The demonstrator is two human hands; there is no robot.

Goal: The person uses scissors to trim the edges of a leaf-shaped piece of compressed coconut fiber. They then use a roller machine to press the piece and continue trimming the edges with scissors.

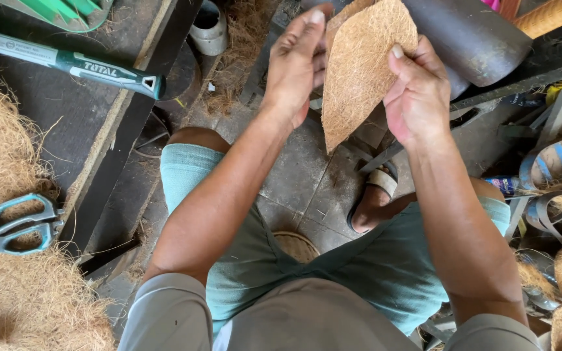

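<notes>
A flat brown sheet of coconut fibre (359,71), cut to a pointed leaf shape, is held upright in front of me with its tip pointing down. My left hand (296,65) grips its left edge, fingers flat against it. My right hand (417,91) grips its right edge, thumb on the near face. Both forearms reach forward over my knees in teal shorts (385,260).
A dark bench (66,123) on the left carries loose coconut fibre (8,214), scissors with teal handles (14,224) and a teal-handled tool (66,62). A dark metal cylinder (469,32) lies behind the sheet. Metal strips and fibre pieces (554,195) clutter the right. A sandalled foot (375,201) rests on concrete.
</notes>
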